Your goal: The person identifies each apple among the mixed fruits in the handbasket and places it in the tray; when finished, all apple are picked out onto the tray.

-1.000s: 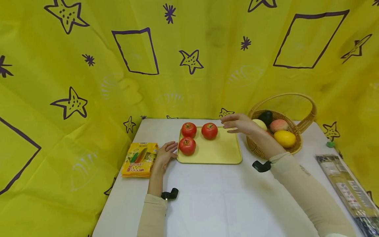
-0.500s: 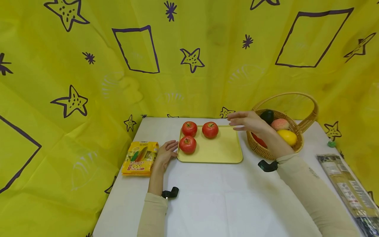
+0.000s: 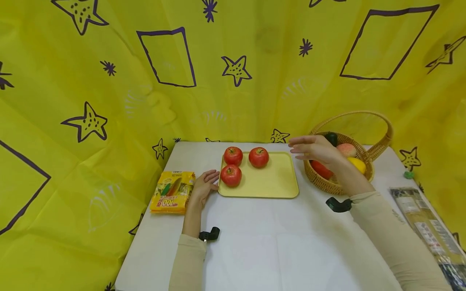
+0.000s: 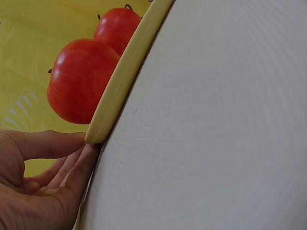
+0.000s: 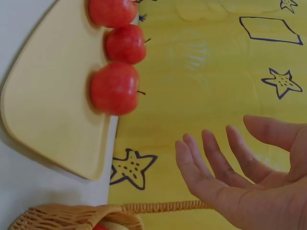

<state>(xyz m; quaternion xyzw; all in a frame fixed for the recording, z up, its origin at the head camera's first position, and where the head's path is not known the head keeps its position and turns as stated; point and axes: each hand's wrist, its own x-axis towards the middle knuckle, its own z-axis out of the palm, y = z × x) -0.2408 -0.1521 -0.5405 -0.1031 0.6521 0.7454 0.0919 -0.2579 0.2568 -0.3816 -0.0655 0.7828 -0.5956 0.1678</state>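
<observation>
Three red apples sit on a yellow tray point(image 3: 269, 182): a back-left apple point(image 3: 233, 156), a front-left apple point(image 3: 231, 175) and a back-middle apple point(image 3: 259, 157). My left hand point(image 3: 204, 186) is at the tray's left edge; in the left wrist view its thumb and forefinger pinch the rim near the corner. My right hand point(image 3: 320, 151) hangs over the left side of a wicker basket point(image 3: 320, 185), fingers spread and slightly bent, holding nothing. In the basket lie a yellow lemon point(image 3: 357, 165), a peach point(image 3: 346, 150), a dark green fruit point(image 3: 331, 138) and a red fruit point(image 3: 322, 169), partly covered by my right hand and forearm.
A yellow snack bag point(image 3: 172, 194) lies left of my left hand. On the right edge of the white table point(image 3: 247, 246) are a flat plastic-wrapped package point(image 3: 424, 226) and a small green object point(image 3: 408, 175). The basket's tall handle point(image 3: 382, 143) arches upward. A yellow patterned cloth point(image 3: 262, 101) hangs behind.
My right hand has drawn away from the tray to the right, over the basket. My left hand, the tray and the apples hold their places; the head view tilts slightly.
</observation>
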